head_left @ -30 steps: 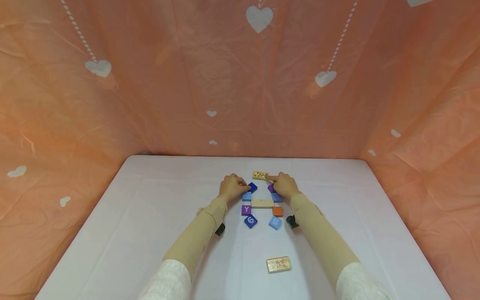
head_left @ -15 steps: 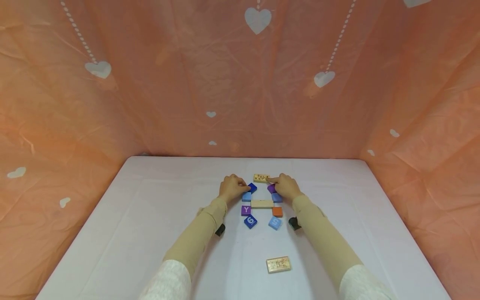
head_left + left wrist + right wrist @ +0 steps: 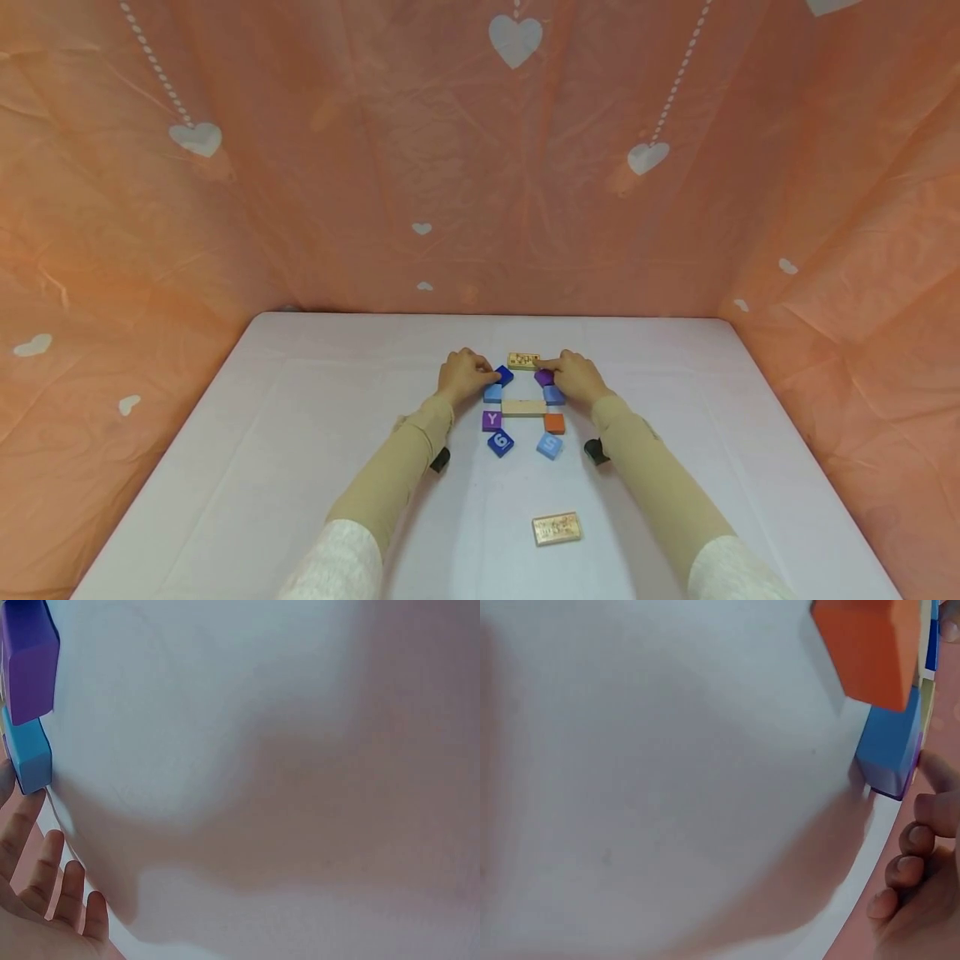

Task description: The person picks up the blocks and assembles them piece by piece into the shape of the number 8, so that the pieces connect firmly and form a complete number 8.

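In the head view, my left hand (image 3: 464,373) reaches in from the left, its fingertips at a dark blue block (image 3: 506,375). A light blue block (image 3: 492,392) lies just below those fingers. My right hand (image 3: 574,375) comes from the other side. Its index finger stretches out to the right end of a gold-coloured rectangular block (image 3: 522,361) with dark markings; in the right wrist view the other fingers are bent. A purple block (image 3: 543,377) and a blue one (image 3: 553,395) lie beside that hand. The gold block stands at the top, between the two columns of blocks.
A plain wooden bar (image 3: 523,408) bridges the columns. Below it lie a purple Y block (image 3: 491,421), an orange block (image 3: 554,423), a blue 6 block (image 3: 501,443) and a light blue 5 block (image 3: 550,445). Another gold block (image 3: 557,529) lies nearer on the white table (image 3: 262,467).
The upper gold block has slid slightly toward me and to the right, nearer the columns, with my right index finger on it. My right hand has drawn back slightly. The left hand stays put.
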`<state>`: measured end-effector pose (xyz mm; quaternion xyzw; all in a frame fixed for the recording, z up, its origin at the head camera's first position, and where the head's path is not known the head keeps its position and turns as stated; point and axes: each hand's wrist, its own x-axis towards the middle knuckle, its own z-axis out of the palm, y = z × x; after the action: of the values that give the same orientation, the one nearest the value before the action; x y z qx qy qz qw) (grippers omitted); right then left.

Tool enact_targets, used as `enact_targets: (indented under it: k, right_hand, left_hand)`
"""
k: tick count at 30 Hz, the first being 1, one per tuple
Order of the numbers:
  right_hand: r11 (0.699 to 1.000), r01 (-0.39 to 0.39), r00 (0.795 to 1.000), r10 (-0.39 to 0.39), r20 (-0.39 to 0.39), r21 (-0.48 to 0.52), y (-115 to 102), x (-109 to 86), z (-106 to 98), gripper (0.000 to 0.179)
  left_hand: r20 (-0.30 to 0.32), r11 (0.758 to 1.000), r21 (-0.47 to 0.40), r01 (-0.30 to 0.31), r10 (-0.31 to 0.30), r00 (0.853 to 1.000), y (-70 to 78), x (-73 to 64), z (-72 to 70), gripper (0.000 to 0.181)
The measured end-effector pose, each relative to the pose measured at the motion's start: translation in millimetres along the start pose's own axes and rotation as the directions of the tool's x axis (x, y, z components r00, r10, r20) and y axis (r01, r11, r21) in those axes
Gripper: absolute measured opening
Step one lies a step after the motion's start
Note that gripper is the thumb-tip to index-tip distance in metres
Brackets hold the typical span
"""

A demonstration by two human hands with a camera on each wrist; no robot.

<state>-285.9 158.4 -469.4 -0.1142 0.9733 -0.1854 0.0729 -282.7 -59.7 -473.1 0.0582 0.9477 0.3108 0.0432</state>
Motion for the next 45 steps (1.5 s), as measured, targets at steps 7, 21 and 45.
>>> enact_targets:
  k: [7, 21, 45]
  right_hand:
    - [0.999, -0.024, 0.999, 0.024, 0.031, 0.020, -0.3, -1.6, -0.5, 0.040]
    - [0.996, -0.047, 0.997, 0.043, 0.057, 0.078, 2.7, -4.3, 1.1, 0.044]
    - [0.978, 0.013, 0.999, -0.022, 0.041, 0.206, 6.1, -4.1, 2.1, 0.038]
  left_hand:
    - [0.003, 1.000, 0.003, 0.005, -0.005, 1.000, -0.8, 0.4, 0.5, 0.024]
    - [0.007, 1.000, -0.007, 0.008, -0.008, 1.000, -0.4, -0.4, 0.0, 0.024]
    - [-0.002, 1.000, 0.013, -0.006, 0.006, 1.000, -0.2, -0.6, -0.5, 0.025]
